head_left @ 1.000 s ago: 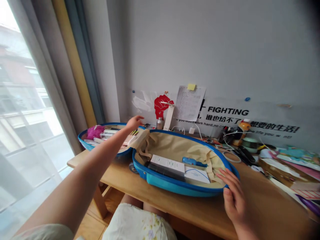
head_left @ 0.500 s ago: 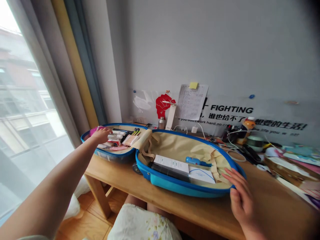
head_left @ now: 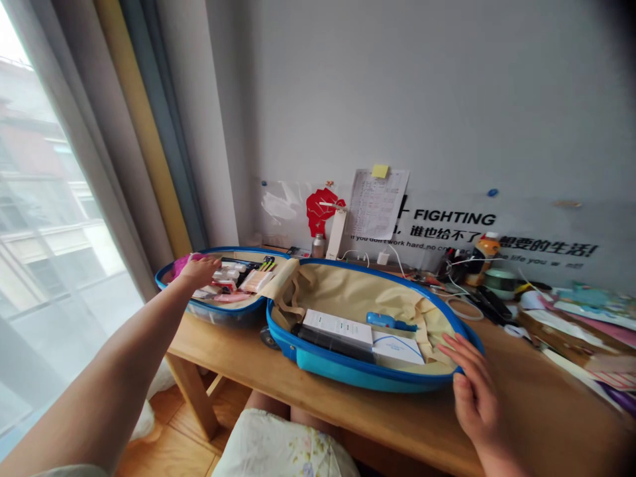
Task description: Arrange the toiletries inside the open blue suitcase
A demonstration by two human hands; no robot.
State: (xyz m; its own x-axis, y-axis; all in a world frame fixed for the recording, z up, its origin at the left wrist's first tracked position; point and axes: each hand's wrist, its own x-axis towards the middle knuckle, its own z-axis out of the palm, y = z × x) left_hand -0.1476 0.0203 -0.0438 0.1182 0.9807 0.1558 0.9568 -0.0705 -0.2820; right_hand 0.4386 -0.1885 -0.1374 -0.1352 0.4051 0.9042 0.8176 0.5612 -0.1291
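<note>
An opened blue suitcase [head_left: 338, 377] with a cream lining lies on the wooden desk, its two halves side by side. My left hand [head_left: 199, 270] is over the left half, fingers stretched out above small packed items, beside a bright pink thing [head_left: 181, 264]. What its fingertips touch is hidden. My right hand [head_left: 472, 381] rests at the right end of the other half, fingers straight across the blue rim and thumb apart outside it. Inside that half are a white box [head_left: 338, 324], a white box with a blue line [head_left: 397, 348] and a blue bottle [head_left: 390, 322].
Behind the suitcase stand a metallic bottle [head_left: 318, 246] and a white upright device [head_left: 336, 233]. Cables, an orange-topped bottle [head_left: 484, 255], a greenish jar [head_left: 499, 283] and papers crowd the desk's right side. The desk's front edge [head_left: 318, 407] runs above my lap.
The view has shifted slightly, moving the scene a little left. Both hands keep nearly the same places, left over the packed items and right at the suitcase rim.
</note>
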